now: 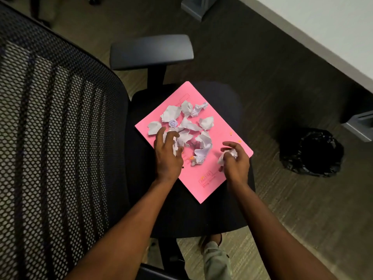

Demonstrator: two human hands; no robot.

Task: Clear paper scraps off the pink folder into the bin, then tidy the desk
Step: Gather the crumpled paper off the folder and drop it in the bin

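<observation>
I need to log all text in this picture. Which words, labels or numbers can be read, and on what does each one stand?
Nothing can be read with confidence.
Pink folder, near corner: a boxed orange stamp with a line below, too blurred to read.
Pink folder, far corner: a faint printed box, too faint to read.
Paper scraps, bin, chair: no text visible.

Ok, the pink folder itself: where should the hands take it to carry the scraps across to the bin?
Probably the two long edges of the pink folder, one hand each side, near the middle. It lies flat on the chair seat with loose paper scraps piled centrally; lifting both sides lets it sag into a trough. The bin stands on the floor to the right.
</observation>
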